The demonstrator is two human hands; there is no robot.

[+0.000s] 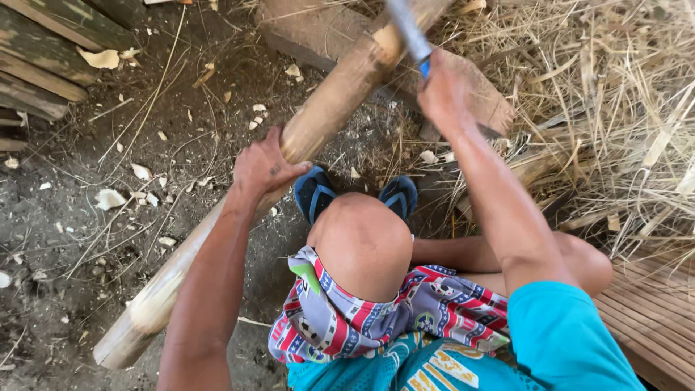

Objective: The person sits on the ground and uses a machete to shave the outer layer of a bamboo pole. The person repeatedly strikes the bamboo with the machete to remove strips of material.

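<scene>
The left hand (262, 168) is closed over the middle of a long pale wooden pole (239, 217), fingers wrapped across its upper side and thumb toward the person's knee. The pole runs on a slant over the dirt ground (87, 246), its thicker cut end low near the bottom-left corner of the ground and its far end raised onto a dark wooden block (318, 36) near the top edge.

The right hand (443, 93) is shut tight around the blue handle of a long-bladed knife (409, 30). The blade, blurred, points up and away from the hand and meets the pole's raised end, where the pale wood shows a freshly cut, lighter patch.

Just beyond the left hand, between the two arms, lie the toes of two blue sandals (355, 195) on the ground beside the pole, with the person's bent knee below them. The person wears patterned shorts (362, 311) and a turquoise shirt (565, 340).

Pale wood chips (108, 197) lie scattered over the ground left of the pole. Dry straw (615, 108) is heaped along the right side, and weathered planks (36, 58) lie at the top-left corner. Slatted brown boards (651, 311) sit at the lower right edge.
</scene>
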